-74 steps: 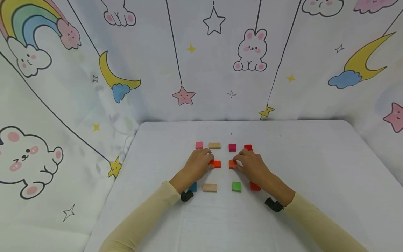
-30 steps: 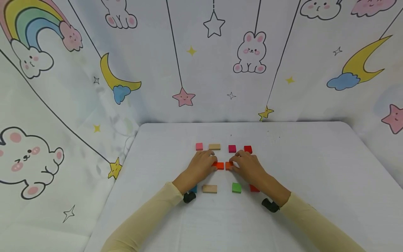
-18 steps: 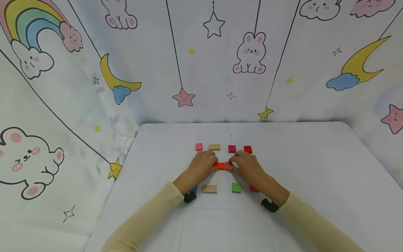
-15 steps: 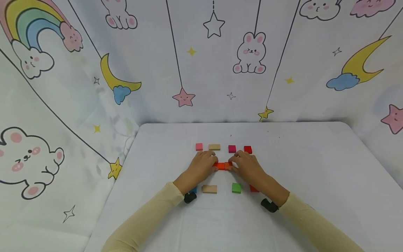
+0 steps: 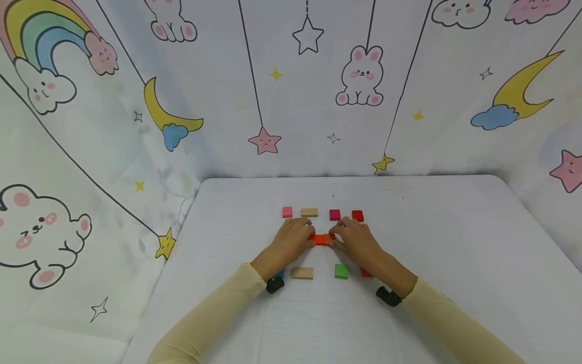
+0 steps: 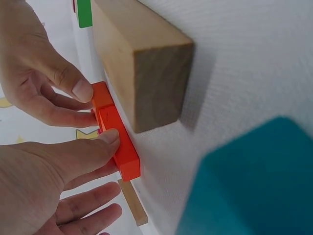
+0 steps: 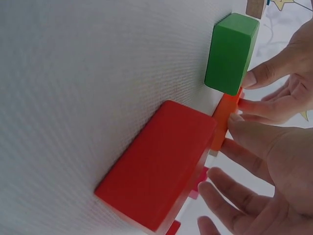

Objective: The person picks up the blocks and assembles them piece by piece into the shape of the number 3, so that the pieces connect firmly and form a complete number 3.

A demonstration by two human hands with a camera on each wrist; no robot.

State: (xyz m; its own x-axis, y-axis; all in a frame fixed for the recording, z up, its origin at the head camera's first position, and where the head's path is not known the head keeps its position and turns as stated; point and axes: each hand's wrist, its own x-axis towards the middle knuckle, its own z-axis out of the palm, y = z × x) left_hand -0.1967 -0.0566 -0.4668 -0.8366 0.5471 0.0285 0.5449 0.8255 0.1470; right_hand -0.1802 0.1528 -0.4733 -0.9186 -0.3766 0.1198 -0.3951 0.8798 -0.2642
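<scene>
Mid-table in the head view, my left hand (image 5: 291,240) pinches a red-orange block (image 5: 319,240) between thumb and fingers. Opposite it, my right hand (image 5: 360,242) pinches an orange block (image 5: 329,240). The two blocks lie end to end in one line, their facing ends together. In the left wrist view, the left thumb presses the long side of the red-orange block (image 6: 122,147), while the right thumb sits on the orange block (image 6: 101,95). The right wrist view shows the orange block (image 7: 222,122) under the right thumb, partly hidden behind nearer blocks.
Behind the hands stand pink (image 5: 287,212), tan (image 5: 309,212), magenta (image 5: 334,215) and red (image 5: 357,216) blocks. Nearer lie a partly covered blue block (image 5: 280,274), a tan block (image 5: 302,273), a green block (image 5: 341,271) and a red block (image 5: 366,272) half under the right wrist.
Both hands have slid inward, the left one rightward and the right one leftward, closing the gap between their blocks. Over the last half second they have stayed almost still.
</scene>
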